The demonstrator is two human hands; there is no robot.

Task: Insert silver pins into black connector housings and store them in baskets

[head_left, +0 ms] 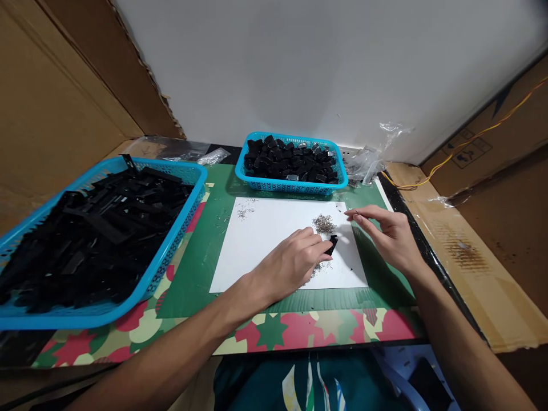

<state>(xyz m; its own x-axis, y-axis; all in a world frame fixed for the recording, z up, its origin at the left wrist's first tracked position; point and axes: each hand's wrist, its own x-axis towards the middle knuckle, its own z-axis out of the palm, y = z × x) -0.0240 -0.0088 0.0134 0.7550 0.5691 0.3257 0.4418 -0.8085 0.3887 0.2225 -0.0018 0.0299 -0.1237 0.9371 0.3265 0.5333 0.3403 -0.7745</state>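
Plainly, the left hand (295,257) has its thumb and fingers closed in a grip on a small black part (333,244), which sticks out from the fingertips on the right half of a white sheet (265,245). The right hand (387,234) reaches in from the right, its thumb and index finger nearly together at the tips by the sheet's right edge; whether they meet, or pinch something tiny, I cannot tell. Its other fingers curl back toward the palm. Just beyond the left hand sits a dense pile of small metal pieces (324,223), and more such bits lie under and beside that hand on its near side. A thinner scatter of metal pieces (243,212) lies at the far left corner of the sheet. The sheet rests on a green mat (188,285), with a red, green and cream patterned covering (274,331) showing along the near edge. Beyond the sheet stands a blue basket (278,184) filled with black blocky pieces (282,162); clear plastic bags (368,162) lie to its right. A larger blue basket (64,321) on the left holds heaped longer black parts (111,222). Farther out, cardboard (505,240) borders the right side, yellow wires (445,162) run across it, and a pale wall (299,68) rises at the far side.
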